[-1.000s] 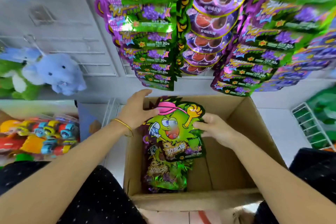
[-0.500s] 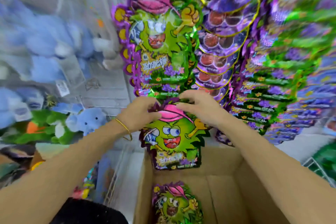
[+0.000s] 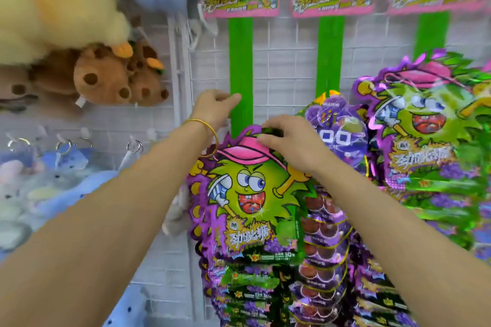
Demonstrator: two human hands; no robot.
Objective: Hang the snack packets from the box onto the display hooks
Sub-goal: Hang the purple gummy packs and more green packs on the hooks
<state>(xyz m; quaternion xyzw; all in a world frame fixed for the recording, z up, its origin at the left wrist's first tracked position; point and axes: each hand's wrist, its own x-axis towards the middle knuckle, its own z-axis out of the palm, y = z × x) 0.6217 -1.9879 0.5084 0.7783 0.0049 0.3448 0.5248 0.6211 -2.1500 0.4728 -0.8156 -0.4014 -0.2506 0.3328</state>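
While the right hand (image 3: 289,141) pinches the snack packet (image 3: 249,194) by its top edge, just above the pink cap, the packet lies against the lower end of the leftmost green strip (image 3: 240,61) on the wire grid (image 3: 287,61). Left hand (image 3: 214,106) is curled at the strip, can't tell if it's pinching anything. The hook is hidden behind the hands.

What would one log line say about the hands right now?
step: hanging packet | right hand: pinches packet top | left hand: at green strip, grip unclear | hook: hidden
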